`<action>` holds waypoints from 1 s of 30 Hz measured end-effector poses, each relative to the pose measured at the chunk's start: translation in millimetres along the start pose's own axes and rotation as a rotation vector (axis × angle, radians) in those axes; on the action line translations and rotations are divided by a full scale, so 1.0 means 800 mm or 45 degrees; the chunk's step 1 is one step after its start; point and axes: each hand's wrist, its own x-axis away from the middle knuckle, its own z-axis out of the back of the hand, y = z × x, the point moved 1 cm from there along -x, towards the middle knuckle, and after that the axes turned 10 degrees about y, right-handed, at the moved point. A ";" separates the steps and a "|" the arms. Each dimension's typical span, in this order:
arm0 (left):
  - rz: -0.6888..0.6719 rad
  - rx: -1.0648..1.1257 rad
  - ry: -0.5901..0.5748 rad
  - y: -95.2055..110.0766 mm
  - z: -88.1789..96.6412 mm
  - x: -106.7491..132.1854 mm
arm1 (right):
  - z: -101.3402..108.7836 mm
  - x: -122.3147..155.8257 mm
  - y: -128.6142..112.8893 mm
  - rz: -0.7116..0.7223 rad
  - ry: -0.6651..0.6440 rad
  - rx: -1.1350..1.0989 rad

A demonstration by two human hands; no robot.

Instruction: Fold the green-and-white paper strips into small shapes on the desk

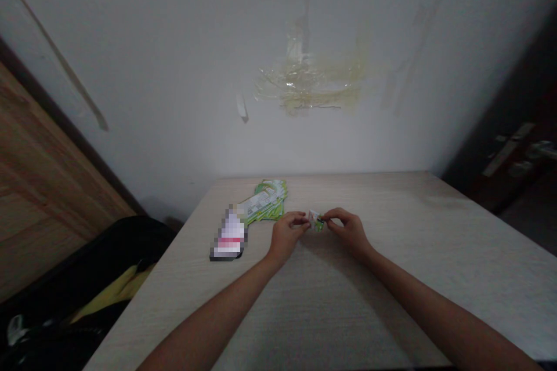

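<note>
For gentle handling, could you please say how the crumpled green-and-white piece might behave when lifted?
The crumpled piece looks creased, so probably floppy; it's small between the left hand and right hand, so likely light.

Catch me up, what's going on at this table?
A person's left hand and right hand pinch a small green-and-white piece from opposite sides. A spread pile of green-and-white printed pieces lies on the table beyond the left hand, with a pixelated item beside it. Whether the pinched piece touches the table is unclear.
</note>
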 end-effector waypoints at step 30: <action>-0.046 -0.206 -0.003 -0.008 0.001 -0.003 | -0.001 0.001 0.001 -0.097 -0.090 -0.062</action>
